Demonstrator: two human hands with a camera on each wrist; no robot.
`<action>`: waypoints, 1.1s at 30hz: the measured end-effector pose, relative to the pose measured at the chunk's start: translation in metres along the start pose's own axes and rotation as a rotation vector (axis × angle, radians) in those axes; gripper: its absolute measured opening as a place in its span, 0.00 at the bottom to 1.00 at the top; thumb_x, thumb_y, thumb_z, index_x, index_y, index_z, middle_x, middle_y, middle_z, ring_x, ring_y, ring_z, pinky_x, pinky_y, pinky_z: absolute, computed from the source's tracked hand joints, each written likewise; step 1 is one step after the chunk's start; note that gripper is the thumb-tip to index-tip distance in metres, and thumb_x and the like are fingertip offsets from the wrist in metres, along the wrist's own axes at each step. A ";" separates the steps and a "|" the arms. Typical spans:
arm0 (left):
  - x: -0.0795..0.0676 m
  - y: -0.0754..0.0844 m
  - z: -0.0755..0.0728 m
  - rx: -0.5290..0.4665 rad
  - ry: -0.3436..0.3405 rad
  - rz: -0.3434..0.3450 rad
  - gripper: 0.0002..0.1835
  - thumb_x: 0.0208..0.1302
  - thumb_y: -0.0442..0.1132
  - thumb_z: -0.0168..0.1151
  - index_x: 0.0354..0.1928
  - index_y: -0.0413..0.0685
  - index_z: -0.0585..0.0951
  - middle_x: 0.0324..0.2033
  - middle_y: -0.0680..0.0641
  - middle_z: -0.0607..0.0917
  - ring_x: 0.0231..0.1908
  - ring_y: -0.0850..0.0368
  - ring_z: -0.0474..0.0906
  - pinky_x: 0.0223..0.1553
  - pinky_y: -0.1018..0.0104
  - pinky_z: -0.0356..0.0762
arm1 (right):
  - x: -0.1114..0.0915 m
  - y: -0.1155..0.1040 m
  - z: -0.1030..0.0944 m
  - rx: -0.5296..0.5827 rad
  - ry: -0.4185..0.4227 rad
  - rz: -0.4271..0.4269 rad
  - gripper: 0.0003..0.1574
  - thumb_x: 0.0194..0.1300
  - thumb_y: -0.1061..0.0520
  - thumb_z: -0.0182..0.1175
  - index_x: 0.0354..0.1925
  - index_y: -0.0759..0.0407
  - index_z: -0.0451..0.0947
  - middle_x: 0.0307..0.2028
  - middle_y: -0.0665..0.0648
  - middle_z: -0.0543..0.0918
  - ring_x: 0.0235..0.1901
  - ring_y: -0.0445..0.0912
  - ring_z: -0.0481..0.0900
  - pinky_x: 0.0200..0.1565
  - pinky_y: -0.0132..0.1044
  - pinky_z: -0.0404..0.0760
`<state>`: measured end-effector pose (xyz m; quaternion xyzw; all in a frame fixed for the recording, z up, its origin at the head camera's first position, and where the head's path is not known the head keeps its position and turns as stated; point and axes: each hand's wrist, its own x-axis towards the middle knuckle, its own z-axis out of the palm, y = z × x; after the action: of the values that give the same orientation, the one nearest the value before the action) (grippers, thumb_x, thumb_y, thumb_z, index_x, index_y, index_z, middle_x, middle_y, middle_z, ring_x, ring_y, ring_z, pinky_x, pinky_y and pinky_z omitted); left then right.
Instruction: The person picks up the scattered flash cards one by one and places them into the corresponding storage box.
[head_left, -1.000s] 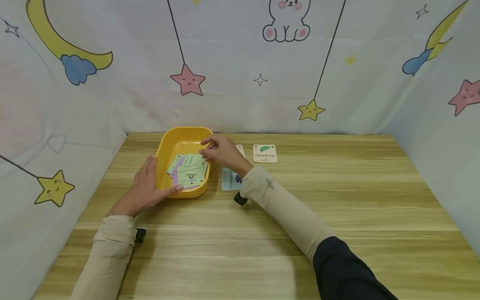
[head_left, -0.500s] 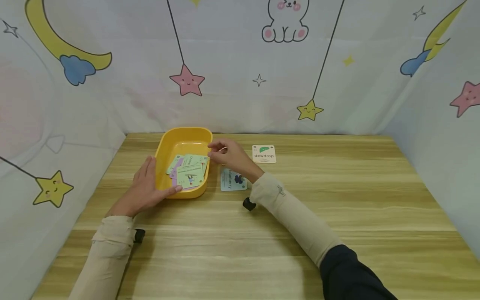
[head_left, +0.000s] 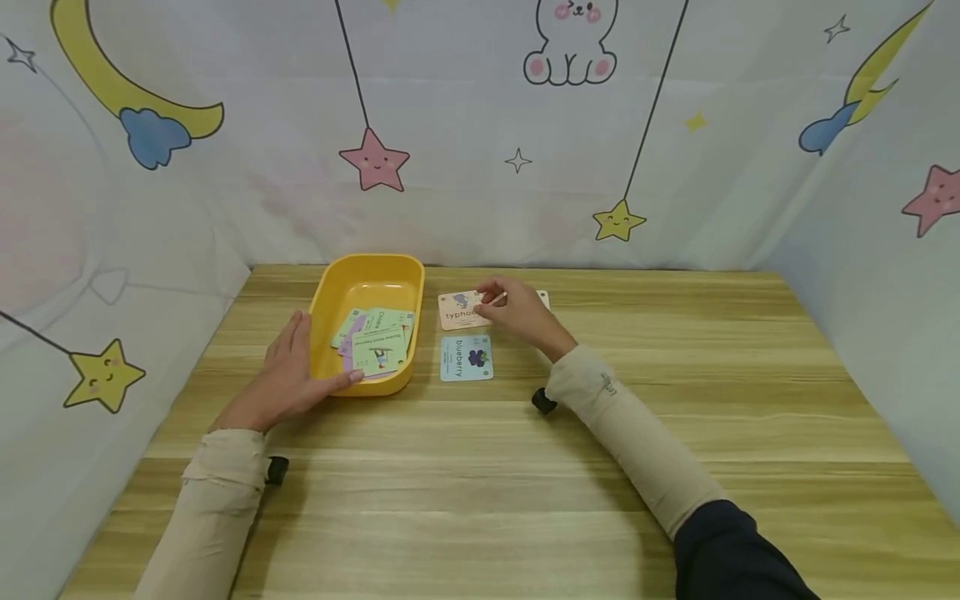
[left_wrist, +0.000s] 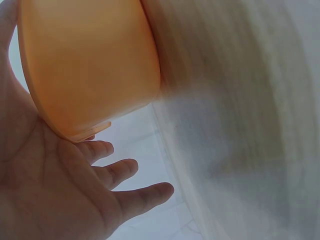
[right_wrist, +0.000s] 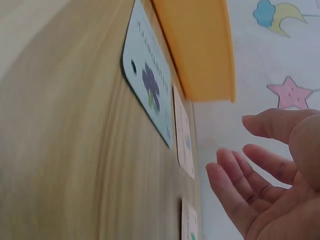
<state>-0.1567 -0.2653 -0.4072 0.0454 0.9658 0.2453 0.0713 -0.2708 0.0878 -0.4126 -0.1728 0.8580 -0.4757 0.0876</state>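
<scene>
My left hand (head_left: 288, 375) rests along the left side of a yellow plastic basket (head_left: 367, 268), its thumb over the near rim. In the left wrist view, its fingers (left_wrist: 150, 197) are straight and the basket wall (left_wrist: 90, 60) touches the palm. Several green and purple word cards (head_left: 378, 350) lie overlapped inside. My right hand (head_left: 525, 315) is above the table with its fingers loosely bent and nothing between them, as the right wrist view shows. It partly covers a pale orange "typhoon" card (head_left: 459, 312) and mostly hides the dewdrop card (head_left: 544, 298).
A light blue blueberry card (head_left: 467, 358) lies right of the basket, in front of the orange card. All sit on a wood-grain table (head_left: 480, 483). A white cloth with cartoon stars (head_left: 375, 158) hangs along its back and sides.
My right hand has moved right, away from the basket's rim, uncovering the blueberry card and most of the orange card while covering the dewdrop card. My left hand stays on the basket.
</scene>
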 end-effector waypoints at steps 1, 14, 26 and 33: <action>0.000 0.000 0.000 0.000 0.000 0.000 0.72 0.58 0.73 0.63 0.78 0.33 0.31 0.79 0.31 0.32 0.77 0.29 0.32 0.73 0.29 0.40 | 0.000 0.002 -0.004 -0.009 0.012 0.013 0.25 0.72 0.56 0.64 0.63 0.63 0.75 0.48 0.57 0.82 0.48 0.52 0.82 0.45 0.43 0.84; -0.001 0.001 -0.001 -0.005 -0.005 -0.006 0.72 0.57 0.74 0.63 0.78 0.34 0.30 0.79 0.32 0.32 0.77 0.29 0.32 0.73 0.29 0.40 | 0.005 0.032 -0.053 -0.146 0.014 0.170 0.35 0.67 0.59 0.67 0.69 0.62 0.70 0.63 0.63 0.75 0.62 0.57 0.72 0.64 0.52 0.73; 0.000 0.002 -0.001 -0.005 -0.013 -0.016 0.72 0.57 0.74 0.63 0.78 0.35 0.30 0.79 0.33 0.30 0.77 0.29 0.30 0.72 0.28 0.39 | 0.015 0.050 -0.078 -0.221 -0.044 0.317 0.42 0.63 0.53 0.73 0.71 0.59 0.68 0.68 0.60 0.71 0.68 0.57 0.68 0.71 0.54 0.65; -0.001 0.002 -0.001 -0.007 0.005 0.010 0.71 0.58 0.71 0.64 0.79 0.35 0.31 0.78 0.30 0.33 0.77 0.29 0.32 0.72 0.28 0.39 | 0.017 0.049 -0.081 -0.349 -0.088 0.287 0.37 0.60 0.54 0.76 0.63 0.61 0.74 0.64 0.61 0.71 0.66 0.57 0.68 0.71 0.52 0.65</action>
<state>-0.1558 -0.2644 -0.4055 0.0491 0.9649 0.2491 0.0677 -0.3219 0.1686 -0.4109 -0.0820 0.9385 -0.2946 0.1605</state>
